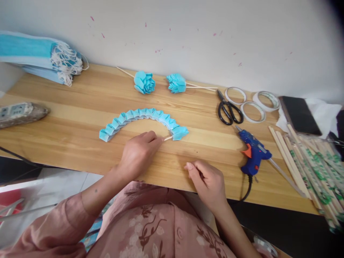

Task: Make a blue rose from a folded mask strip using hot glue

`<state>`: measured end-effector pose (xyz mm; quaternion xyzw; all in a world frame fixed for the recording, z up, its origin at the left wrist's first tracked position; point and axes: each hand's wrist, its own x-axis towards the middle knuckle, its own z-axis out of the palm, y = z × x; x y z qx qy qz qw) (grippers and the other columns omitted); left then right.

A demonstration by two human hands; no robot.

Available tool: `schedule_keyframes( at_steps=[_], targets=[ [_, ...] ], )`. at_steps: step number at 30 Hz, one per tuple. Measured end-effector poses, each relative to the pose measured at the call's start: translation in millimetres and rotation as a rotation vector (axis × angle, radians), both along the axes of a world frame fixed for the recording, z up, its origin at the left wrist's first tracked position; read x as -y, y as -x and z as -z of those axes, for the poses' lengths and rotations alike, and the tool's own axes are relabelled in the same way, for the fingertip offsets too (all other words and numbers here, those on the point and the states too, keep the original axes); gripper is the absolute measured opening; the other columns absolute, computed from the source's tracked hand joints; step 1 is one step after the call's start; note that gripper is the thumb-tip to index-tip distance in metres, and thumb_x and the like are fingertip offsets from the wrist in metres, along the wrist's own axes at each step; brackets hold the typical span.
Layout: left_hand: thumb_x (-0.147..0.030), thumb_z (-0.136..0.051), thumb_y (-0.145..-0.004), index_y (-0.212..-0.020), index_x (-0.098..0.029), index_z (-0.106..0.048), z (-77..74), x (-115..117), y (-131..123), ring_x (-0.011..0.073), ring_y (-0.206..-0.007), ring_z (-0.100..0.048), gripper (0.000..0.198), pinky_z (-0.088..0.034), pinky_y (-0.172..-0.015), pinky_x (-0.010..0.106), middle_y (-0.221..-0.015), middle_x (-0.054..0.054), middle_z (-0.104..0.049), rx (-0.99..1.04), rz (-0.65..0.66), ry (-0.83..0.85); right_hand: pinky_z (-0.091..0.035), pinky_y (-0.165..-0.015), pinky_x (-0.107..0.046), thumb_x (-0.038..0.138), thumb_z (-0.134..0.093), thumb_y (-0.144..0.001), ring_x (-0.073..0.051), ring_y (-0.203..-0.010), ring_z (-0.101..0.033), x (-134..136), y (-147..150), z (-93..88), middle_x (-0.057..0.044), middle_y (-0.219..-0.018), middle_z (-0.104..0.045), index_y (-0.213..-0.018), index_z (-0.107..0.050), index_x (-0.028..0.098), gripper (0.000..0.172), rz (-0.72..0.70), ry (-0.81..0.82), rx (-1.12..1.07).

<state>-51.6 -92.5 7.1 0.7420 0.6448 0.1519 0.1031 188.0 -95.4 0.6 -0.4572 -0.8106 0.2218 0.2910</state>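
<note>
My left hand [142,150] pinches a thin pale wooden stick [168,138], most of it hidden under the fingers. At the stick's far end sits a blue folded-paper piece [180,133]. It touches or adjoins an arched row of blue folded-paper pieces [134,115] lying on the table. Near the front edge, my right hand [208,181] rests with curled fingers and the thumb against them; nothing shows in it. Behind the arch lie a blue paper flower [145,82] on a stick and more blue paper flowers [176,83] with two sticks.
To the right are black-handled scissors [230,109], rolls of tape [253,111], a blue glue gun [252,152] with its cord, wrapped chopsticks [317,168] and a black phone [299,114]. A stack of blue face masks [29,52] and a power strip [21,114] are at left.
</note>
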Motion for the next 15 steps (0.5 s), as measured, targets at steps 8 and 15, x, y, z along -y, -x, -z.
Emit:
schedule_keyframes(
  at_steps=[8,15],
  targets=[
    [-0.034,-0.036,-0.108,-0.101,-0.021,-0.071,0.6,-0.6,1.0,0.0192,-0.085,-0.062,0.038,-0.040,-0.069,0.029,-0.094,0.004,-0.069,0.007,-0.007,0.053,-0.036,-0.057,-0.024,0.022,-0.054,-0.101,-0.009,-0.052,-0.051,0.1,0.5,-0.8,0.003,-0.056,-0.056,-0.065,-0.055,0.019,0.036,-0.002,0.006,-0.007],
    [-0.032,-0.031,-0.109,-0.105,-0.020,-0.072,1.3,-0.5,2.2,0.0209,-0.090,-0.064,0.042,-0.041,-0.071,0.030,-0.100,0.006,-0.070,-0.028,0.020,0.080,-0.036,-0.056,-0.024,0.022,-0.053,-0.101,-0.009,-0.052,-0.053,-0.6,0.5,-1.4,0.003,-0.056,-0.058,-0.064,-0.055,0.019,0.037,-0.003,0.000,-0.009]
  ],
)
